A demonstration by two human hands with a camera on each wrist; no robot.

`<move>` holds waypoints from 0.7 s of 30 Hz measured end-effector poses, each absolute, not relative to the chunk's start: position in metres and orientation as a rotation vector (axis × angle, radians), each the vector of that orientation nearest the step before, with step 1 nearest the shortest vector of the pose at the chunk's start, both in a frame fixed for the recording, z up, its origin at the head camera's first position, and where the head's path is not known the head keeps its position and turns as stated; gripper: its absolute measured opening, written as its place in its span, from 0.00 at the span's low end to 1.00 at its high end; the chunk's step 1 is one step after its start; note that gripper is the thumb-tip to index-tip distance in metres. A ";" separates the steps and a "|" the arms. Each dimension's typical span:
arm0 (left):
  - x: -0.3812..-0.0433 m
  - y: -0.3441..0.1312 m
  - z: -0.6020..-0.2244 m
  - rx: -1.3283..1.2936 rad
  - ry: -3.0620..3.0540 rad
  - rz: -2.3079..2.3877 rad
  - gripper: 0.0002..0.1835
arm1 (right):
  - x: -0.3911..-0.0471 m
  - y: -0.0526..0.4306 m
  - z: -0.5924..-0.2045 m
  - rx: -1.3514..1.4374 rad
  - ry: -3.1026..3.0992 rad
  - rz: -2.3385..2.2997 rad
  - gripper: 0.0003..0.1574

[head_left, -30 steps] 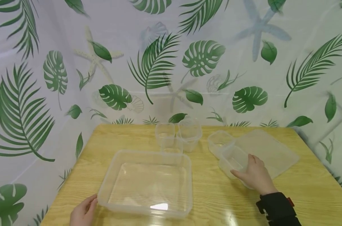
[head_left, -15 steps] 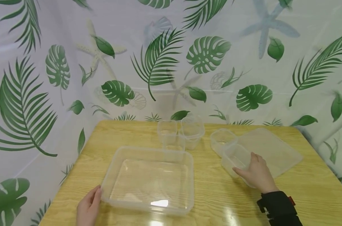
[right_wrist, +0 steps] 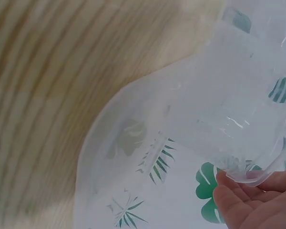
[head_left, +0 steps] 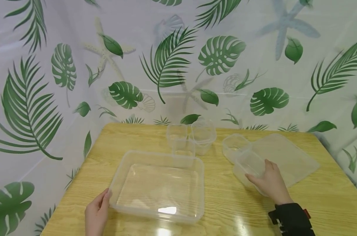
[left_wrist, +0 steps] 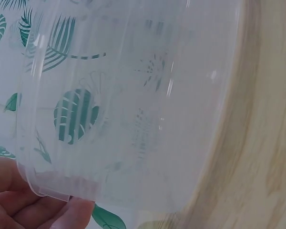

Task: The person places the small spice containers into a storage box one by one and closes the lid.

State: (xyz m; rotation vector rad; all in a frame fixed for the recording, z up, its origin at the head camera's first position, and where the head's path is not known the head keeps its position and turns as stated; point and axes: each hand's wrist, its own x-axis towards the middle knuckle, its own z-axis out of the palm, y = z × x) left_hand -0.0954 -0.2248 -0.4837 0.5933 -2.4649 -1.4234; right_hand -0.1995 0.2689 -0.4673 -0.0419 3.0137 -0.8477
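A large clear rectangular plastic box stands without a lid on the table, left of centre. My left hand holds its left rim near the front corner; in the left wrist view the fingers and thumb lie either side of the lip. To the right, a small clear rectangular container is gripped by my right hand across its near end. The right wrist view has the fingertips at this container's rim. Behind it, another small clear container stands close against it.
A flat translucent lid lies at the right, partly behind the right hand. Several small clear containers cluster behind the large box, some stacked. A leaf-printed sheet hangs at the back of the wooden table.
The head view has shifted slightly, so the scene sits a little higher and further right. My left hand has moved a little forward along the box's rim. The right hand keeps its grip.
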 end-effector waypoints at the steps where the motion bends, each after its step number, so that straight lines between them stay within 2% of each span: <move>1: -0.096 -0.224 -0.483 0.601 -2.461 -1.424 0.29 | -0.197 0.268 -0.466 -0.038 3.012 -0.864 0.69; 11: -0.093 -0.221 -0.484 0.619 -2.449 -1.409 0.28 | -0.175 0.236 -0.434 -0.134 3.076 -1.024 0.64; 21: -0.093 -0.218 -0.485 0.625 -2.412 -1.428 0.28 | -0.167 0.167 -0.389 -0.659 3.154 -1.144 0.56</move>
